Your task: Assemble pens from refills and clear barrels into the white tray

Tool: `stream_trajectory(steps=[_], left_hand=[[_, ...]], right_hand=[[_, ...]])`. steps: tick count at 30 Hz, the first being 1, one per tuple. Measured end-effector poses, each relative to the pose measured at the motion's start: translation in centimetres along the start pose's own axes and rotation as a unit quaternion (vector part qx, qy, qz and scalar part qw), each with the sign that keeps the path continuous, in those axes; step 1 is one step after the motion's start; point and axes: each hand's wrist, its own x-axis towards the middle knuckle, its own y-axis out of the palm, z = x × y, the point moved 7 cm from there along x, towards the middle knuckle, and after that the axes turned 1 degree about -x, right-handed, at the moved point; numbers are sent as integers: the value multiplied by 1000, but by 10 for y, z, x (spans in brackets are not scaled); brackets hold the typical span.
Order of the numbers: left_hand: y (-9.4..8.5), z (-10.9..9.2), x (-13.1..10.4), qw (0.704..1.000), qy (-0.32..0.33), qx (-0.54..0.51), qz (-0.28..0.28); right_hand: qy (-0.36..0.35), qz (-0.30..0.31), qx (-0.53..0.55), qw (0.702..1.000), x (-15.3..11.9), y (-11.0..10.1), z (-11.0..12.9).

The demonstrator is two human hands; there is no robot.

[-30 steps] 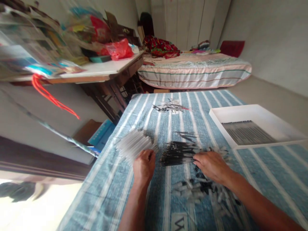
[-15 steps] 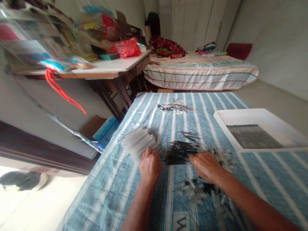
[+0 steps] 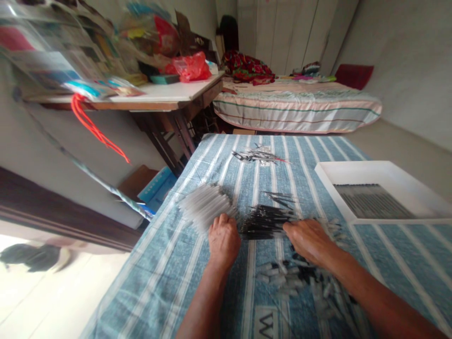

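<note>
My left hand (image 3: 225,239) is closed at the lower right edge of a pile of clear, tube-like pen barrels (image 3: 206,205). Its curled fingers face away, so whatever they hold is hidden. My right hand (image 3: 310,239) pinches at the right end of a heap of thin black pen refills (image 3: 266,221); its fingertips touch or nearly touch them, and anything between them is too small to make out. A few loose refills (image 3: 278,197) lie just beyond the heap. Below and partly under my right forearm are scattered clear and dark small pieces, like pen caps (image 3: 282,278).
A white tray (image 3: 326,186) on the right holds a row of dark-tipped pens (image 3: 374,200). Farther back on the striped cloth (image 3: 169,263) lies a small bundle of thin sticks (image 3: 259,154). A cluttered side table (image 3: 169,96) stands left, a bed (image 3: 296,110) behind.
My right hand has shifted slightly right, its fingertips drawing back a little from the black heap. My left hand stays at the clear barrels. The whole view has shifted slightly.
</note>
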Motion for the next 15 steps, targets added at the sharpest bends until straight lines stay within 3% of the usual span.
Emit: stream_trajectory(steps=[5,10,15], left_hand=[[-7,1,1,993,20,-103,-54],[-12,-7,-1,944,110,-299,-91],[-17,-16,-6,913,168,-359,-93]], right_hand=[[25,-20,-12,999,-4,-7,-17],[50,-39,-6,998,-7,-18,-32],[54,-34,-19,998,-8,-26,-37]])
